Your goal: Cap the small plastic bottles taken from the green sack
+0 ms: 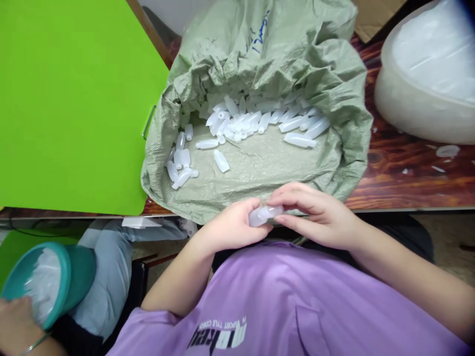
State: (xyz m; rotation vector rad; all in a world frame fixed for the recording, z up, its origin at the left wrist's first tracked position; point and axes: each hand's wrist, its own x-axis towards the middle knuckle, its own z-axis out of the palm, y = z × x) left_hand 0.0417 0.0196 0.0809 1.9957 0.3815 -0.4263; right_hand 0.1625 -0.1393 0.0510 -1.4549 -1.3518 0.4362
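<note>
Small bottle (257, 216), translucent milky plastic, smooth rounded body narrowing to a clearer end, sits between both hands, just off the near rim of the sack. Left hand (234, 226) closed around the body; right hand (322, 216) pinches the narrow end between thumb and fingertips. Sack (256, 180): pale green woven plastic, crinkled, mouth rolled into a wide oval, blue handwriting on the far side. Inside, loose bottles (239, 121) of similar shape, most heaped toward the back, a few scattered at left. Right: round, cloudy-walled tub (417, 111) holding white, shiny material, contents unclear. Lower left: teal bucket (79, 272), smooth plastic, tilted, with translucent pieces (45, 282); a co-worker's hand (17, 316) at its rim. Flat, smooth green board (74, 99) beside the sack; glossy wood-grain table (393, 180) underneath.
</note>
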